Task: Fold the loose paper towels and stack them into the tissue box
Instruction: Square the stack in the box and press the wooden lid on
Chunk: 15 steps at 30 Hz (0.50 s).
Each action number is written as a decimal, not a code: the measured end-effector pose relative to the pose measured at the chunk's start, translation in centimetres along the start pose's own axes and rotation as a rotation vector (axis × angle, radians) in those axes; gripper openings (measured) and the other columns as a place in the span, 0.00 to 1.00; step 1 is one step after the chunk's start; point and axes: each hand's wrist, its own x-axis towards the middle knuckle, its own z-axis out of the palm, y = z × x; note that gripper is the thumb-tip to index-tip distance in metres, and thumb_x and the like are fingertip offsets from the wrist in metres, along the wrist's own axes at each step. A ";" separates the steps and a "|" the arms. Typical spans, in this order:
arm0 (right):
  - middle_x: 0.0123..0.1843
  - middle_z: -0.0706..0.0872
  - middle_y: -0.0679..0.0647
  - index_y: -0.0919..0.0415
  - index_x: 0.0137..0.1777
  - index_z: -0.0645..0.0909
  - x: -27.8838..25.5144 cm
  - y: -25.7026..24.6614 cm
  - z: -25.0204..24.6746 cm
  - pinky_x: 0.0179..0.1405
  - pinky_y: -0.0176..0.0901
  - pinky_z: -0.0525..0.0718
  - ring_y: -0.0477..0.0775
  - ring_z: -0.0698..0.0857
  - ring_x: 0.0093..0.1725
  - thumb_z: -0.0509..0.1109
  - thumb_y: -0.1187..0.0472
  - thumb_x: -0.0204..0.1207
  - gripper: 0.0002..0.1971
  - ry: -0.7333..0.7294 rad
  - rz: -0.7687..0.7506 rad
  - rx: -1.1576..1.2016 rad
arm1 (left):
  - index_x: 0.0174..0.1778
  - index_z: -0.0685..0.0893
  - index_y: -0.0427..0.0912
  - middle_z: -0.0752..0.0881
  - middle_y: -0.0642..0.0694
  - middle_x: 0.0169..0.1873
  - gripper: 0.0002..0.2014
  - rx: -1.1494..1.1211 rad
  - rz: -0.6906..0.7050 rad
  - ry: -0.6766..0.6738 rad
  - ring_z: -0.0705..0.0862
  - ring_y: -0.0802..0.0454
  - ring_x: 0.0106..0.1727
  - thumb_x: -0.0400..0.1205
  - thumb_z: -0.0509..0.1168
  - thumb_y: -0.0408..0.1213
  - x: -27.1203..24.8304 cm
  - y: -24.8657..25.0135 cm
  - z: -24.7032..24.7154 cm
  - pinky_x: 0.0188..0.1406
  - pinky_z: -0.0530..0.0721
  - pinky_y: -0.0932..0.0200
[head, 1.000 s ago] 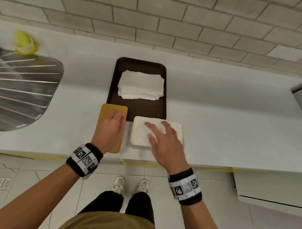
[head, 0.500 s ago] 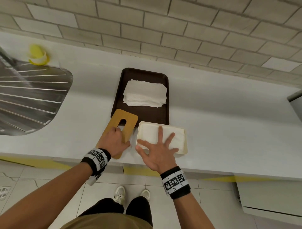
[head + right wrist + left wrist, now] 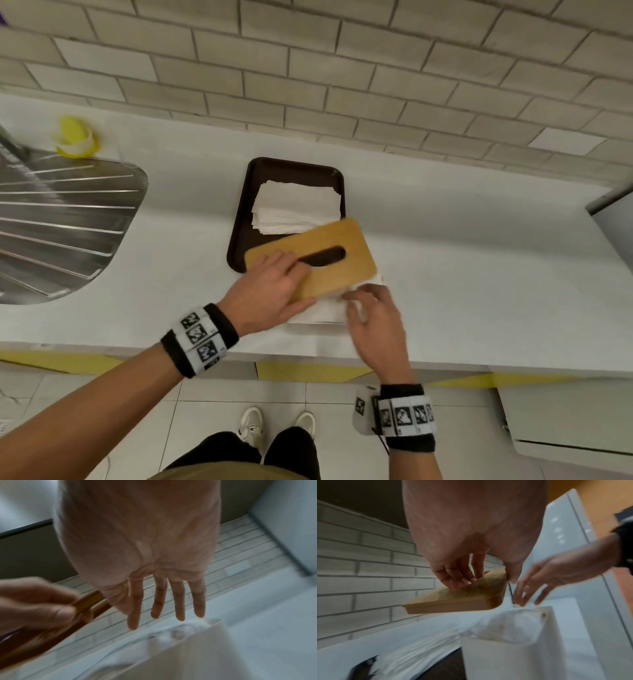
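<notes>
The wooden lid [image 3: 329, 253] with its slot is held tilted over the white tissue box [image 3: 322, 313]. My left hand [image 3: 274, 287] grips the lid's left end, fingers on top and thumb beneath. In the left wrist view the lid [image 3: 458, 599] hangs above the box [image 3: 505, 655], with folded paper towels [image 3: 510, 628] inside. My right hand [image 3: 373, 308] hovers at the box's near right corner with straight fingers [image 3: 178, 601] and holds nothing. A stack of paper towels [image 3: 294, 205] lies on the brown tray [image 3: 239, 233] behind the box.
A steel sink drainboard [image 3: 61, 222] fills the left of the counter, with a yellow object [image 3: 75, 137] at its far edge. A tiled wall runs behind. A white appliance [image 3: 613, 219] stands at the far right. The counter's front edge is just below my hands.
My left hand has lifted the lid off the counter and swung it right, over the box. My right hand has drawn back from pressing the towels to the box's near right corner.
</notes>
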 end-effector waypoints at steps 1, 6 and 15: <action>0.71 0.82 0.52 0.50 0.66 0.90 0.2 1.0 -1.0 0.64 0.50 0.84 0.55 0.86 0.66 0.68 0.59 0.89 0.12 0.116 0.058 0.057 | 0.72 0.82 0.46 0.84 0.44 0.63 0.29 0.008 0.035 -0.022 0.81 0.45 0.62 0.89 0.61 0.66 0.4 0.9 1.0 0.63 0.84 0.45; 0.74 0.76 0.48 0.44 0.75 0.76 0.7 3.8 -3.7 0.64 0.56 0.81 0.49 0.81 0.66 0.65 0.60 0.84 0.21 0.143 0.187 0.207 | 0.69 0.84 0.46 0.84 0.46 0.57 0.29 0.041 0.103 -0.069 0.81 0.45 0.58 0.89 0.59 0.67 1.5 3.9 5.6 0.58 0.84 0.46; 0.96 0.37 0.40 0.26 0.92 0.31 4.9 3.8 -3.0 0.92 0.68 0.37 0.54 0.29 0.95 0.90 0.31 0.58 0.77 -0.549 -0.146 -0.254 | 0.81 0.77 0.56 0.72 0.42 0.80 0.40 -0.043 0.120 -0.037 0.69 0.39 0.83 0.77 0.67 0.75 2.5 2.6 5.8 0.83 0.73 0.35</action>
